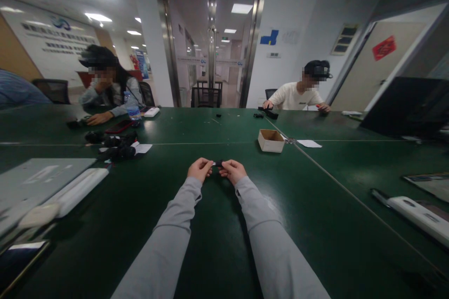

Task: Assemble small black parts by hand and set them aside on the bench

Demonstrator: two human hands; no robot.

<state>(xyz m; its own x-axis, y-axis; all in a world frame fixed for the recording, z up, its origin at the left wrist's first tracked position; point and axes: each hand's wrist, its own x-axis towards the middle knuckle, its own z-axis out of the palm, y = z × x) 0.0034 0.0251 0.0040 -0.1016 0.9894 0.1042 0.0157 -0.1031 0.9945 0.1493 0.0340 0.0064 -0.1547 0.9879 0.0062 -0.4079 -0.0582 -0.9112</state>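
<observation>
Both the left hand (199, 169) and right hand (233, 171) pinch a small dark object (219, 163) from opposite sides, left of the box (271, 145) on its near side. A light, level pinch probably keeps it steadiest. Both arms (171, 224) stretch forward over the table (219, 247), converging toward the object.

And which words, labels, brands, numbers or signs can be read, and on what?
None reads clearly.
Left wall sign: logo and lettering, blurred.
Glass doors: band of lettering, too small.
Green sign seen through them: too small.
Red sign on the right-hand door: blurred.
Bottle label: too small.
Grey flat case: pale lettering, blurred.
Small black object in the left hand and right hand: no readable text.
</observation>
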